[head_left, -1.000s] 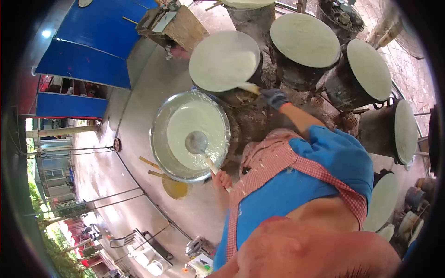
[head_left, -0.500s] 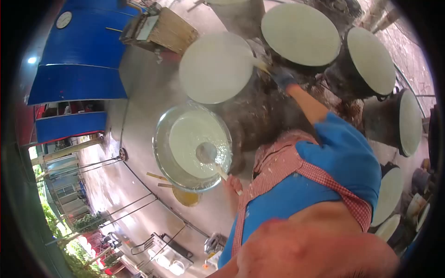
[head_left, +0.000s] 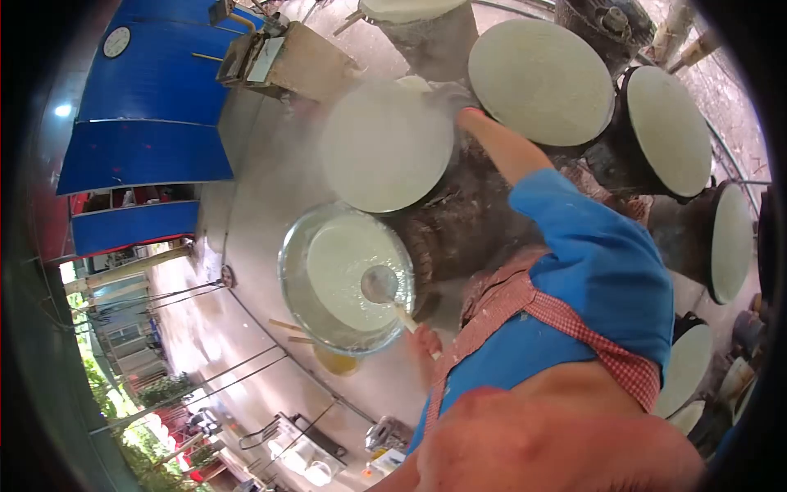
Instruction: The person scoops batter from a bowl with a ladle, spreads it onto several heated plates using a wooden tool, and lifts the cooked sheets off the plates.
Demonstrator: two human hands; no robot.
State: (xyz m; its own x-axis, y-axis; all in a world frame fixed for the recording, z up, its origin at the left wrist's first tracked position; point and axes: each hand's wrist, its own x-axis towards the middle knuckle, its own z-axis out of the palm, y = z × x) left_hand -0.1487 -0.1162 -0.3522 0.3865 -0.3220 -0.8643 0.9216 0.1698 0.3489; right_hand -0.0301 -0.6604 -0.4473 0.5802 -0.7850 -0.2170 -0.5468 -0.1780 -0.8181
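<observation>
Right arm [head_left: 508, 148]: reaching out, forearm bare below short sleeve, elbow only slightly bent. Right hand [head_left: 449, 97] gloved dark, reddish edge at wrist [head_left: 469, 111], well apart from the metal basin [head_left: 288, 283]; blurred, finger pose unclear. Left hand [head_left: 425, 341]: bare, just outside the basin's rim, fingers curled closed in a grip. Left forearm [head_left: 427, 371] partly visible, close to torso; left elbow hidden. Hands far apart.
</observation>
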